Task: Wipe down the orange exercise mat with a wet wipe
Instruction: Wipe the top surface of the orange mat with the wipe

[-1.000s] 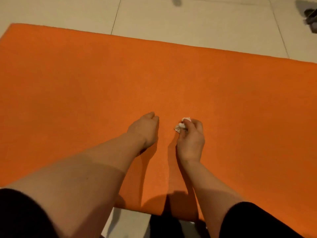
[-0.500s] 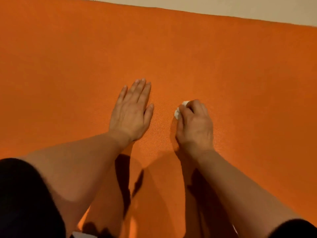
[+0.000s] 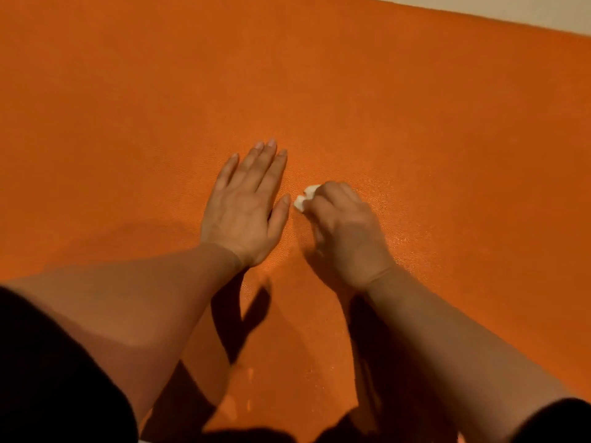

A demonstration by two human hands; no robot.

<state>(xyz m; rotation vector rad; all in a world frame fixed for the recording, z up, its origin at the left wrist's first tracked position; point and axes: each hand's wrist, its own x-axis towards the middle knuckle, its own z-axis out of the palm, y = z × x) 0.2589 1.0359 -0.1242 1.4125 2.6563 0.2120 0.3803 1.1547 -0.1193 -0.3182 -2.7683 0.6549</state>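
My left hand (image 3: 246,207) lies flat, fingers straight, on the one orange mat (image 3: 415,129) beneath me. My right hand (image 3: 347,231) curls around one white wet wipe (image 3: 305,197), pressing it onto the mat just beside my left thumb.

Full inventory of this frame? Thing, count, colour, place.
exercise mat: 1, orange, fills most of the view, laid flat on the floor
wet wipe: 1, white, bunched, on the mat at centre, mostly hidden under the right hand
floor: pale strip, top right beyond the mat's far edge
left hand: 1, flat on the mat, fingers straight, just left of the wipe
right hand: 1, fingers curled over the wipe, pressing it to the mat
sleeves: 2, black, bottom corners
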